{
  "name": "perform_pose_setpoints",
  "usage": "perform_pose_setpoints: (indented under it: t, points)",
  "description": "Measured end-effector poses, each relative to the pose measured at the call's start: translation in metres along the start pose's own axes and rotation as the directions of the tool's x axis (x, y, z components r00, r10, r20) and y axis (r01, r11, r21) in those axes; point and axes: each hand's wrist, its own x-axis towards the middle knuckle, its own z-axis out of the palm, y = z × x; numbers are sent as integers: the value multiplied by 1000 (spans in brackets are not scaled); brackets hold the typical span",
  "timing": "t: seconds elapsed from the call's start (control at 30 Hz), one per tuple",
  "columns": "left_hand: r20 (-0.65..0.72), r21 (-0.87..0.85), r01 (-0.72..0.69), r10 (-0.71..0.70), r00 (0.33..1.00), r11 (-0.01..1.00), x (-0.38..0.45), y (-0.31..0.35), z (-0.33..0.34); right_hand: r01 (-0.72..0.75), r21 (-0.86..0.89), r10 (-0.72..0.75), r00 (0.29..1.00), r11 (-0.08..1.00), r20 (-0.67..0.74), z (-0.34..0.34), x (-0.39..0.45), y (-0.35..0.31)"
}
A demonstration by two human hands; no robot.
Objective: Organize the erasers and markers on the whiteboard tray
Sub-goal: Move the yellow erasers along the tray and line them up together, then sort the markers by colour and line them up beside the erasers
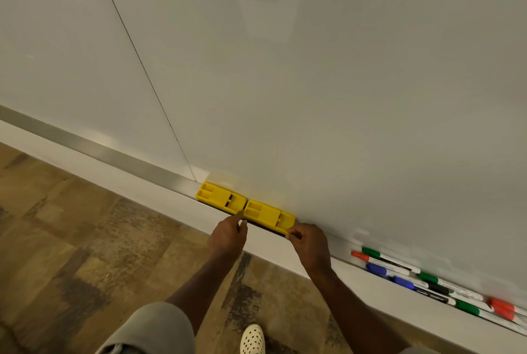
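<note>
Resting on the whiteboard tray (159,175), two yellow erasers lie end to end, touching; the left hand (228,235) pinches the near left corner of the right eraser (269,214), and the right hand (309,242) grips its right end, fingers closed on it; the left eraser (221,197) sits free; further right along the tray, the markers (427,279) lie clustered, green, red, blue and black caps mixed.

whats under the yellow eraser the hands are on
A dark felt pad shows along the near bottom edge of the right yellow eraser, resting on the whiteboard tray. The left hand and right hand cover its ends; the tray surface beneath is hidden.
</note>
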Motion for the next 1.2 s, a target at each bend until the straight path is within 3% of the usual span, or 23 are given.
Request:
perform_pose_setpoints:
  t: [0.23, 0.67, 0.87, 1.0, 1.2]
  points:
    - [-73, -52, 11, -15, 997, 999, -10, -3, 3, 56, -31, -56, 998, 998, 17, 0, 0, 0]
    - [-173, -137, -184, 159, 972, 973, -29, 51, 36, 130, -14, -131, 991, 991, -15, -46, -25, 27]
    - [-49, -189, -342, 339, 940, 921, -56, 118, 79, 72, -49, -76, 994, 996, -84, -98, -56, 79]
    - [127, -154, -514, 533, 837, 844, -76, 161, 114, -29, -64, 21, 993, 997, -120, -137, -84, 124]
    - [348, 18, -641, 596, 724, 768, -98, 213, 158, -165, -89, 137, 957, 982, -257, -203, -135, 194]
